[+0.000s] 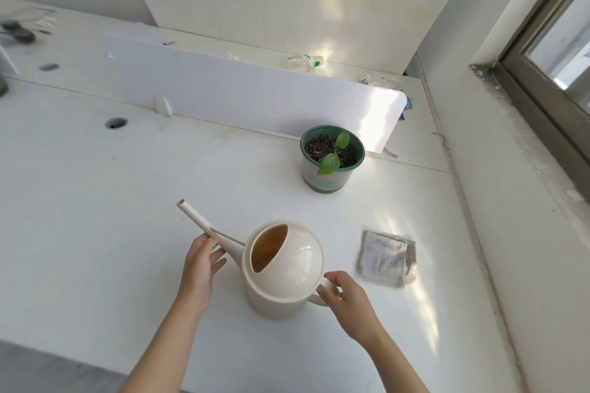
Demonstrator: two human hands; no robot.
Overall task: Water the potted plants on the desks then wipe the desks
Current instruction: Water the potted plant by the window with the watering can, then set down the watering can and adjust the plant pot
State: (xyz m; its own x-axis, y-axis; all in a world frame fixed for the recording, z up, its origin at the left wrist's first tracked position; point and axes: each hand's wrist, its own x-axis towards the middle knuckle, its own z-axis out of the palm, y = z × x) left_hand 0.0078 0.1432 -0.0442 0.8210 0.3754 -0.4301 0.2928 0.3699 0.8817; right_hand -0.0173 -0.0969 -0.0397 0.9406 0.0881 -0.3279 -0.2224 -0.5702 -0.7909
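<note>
The watering can stood on the desk, nearer the person than the potted plant. The right grip curled round its handle, and the left grip lay loose-fingered against the spout. It was best lifted level, then tipped slowly over the soil.
</note>
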